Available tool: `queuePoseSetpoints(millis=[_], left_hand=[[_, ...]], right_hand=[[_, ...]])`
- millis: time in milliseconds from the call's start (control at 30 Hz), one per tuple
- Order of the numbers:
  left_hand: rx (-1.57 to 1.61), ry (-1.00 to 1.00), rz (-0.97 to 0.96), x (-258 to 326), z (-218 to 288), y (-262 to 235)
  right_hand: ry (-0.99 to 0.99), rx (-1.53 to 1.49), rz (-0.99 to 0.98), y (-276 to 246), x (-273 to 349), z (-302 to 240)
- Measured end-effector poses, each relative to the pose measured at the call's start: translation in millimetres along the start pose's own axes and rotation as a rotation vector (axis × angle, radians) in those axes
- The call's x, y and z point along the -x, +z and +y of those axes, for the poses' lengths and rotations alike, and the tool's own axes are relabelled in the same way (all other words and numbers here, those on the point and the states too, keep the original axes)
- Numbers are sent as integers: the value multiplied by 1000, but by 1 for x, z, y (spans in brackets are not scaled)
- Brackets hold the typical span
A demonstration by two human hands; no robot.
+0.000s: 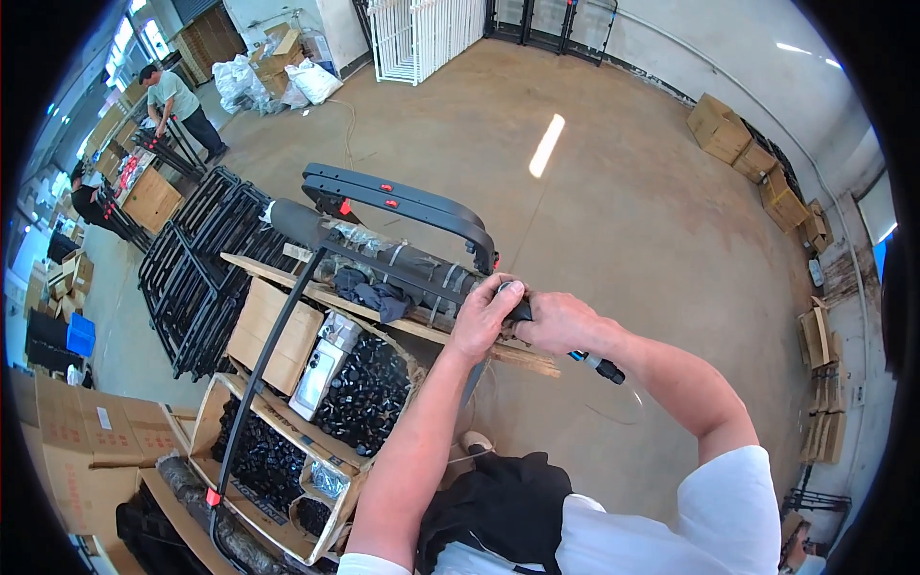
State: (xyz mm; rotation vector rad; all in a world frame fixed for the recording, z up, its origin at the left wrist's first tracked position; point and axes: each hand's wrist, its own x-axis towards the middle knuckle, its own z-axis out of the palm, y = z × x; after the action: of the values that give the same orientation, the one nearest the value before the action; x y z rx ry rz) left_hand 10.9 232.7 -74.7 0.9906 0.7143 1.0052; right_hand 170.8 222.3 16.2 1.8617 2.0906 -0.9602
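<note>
A black metal tube frame (402,197) with red clips rests across a padded beam (412,273) wrapped in plastic and ties. At the frame's near right corner, my left hand (487,316) is closed, thumb on top, on the tubing. Right beside it, my right hand (565,324) wraps round a straight black tool that looks like a power screwdriver (606,369); its light-blue-banded end and thin cord show below my wrist. The tool's front end lies between the two hands, partly hidden by my fingers. A dark cloth (374,293) lies against the beam.
Left of my arms stands a wooden-edged box (273,426) of small black parts, with a cardboard flap (275,335). Farther left lie stacked black frames (196,268). Two people work at the far left. Cartons (719,127) line the right wall.
</note>
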Motion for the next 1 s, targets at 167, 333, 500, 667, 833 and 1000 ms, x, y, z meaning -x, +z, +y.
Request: queuePoseSetpoints(millis=[167,333,500,667,833,1000], left_hand=[[1,53,-16,-5,-10,-5],[7,21,-49,-3,-6,-4],[-204,49,6,-5,-1,-14],[-643,122,156,19,22,-9],[-245,80,125,56,46,-43],[-145,319,179,73,113,-74]], right_hand=[[56,-95,-151,2,-15,5],[120,-176,-61,4,-7,-6],[130,-179,-45,6,-16,-6],[138,-213,-16,8,-6,-10],[85,-246,133,-9,8,-47],[-99,-292,173,-40,14,-148]])
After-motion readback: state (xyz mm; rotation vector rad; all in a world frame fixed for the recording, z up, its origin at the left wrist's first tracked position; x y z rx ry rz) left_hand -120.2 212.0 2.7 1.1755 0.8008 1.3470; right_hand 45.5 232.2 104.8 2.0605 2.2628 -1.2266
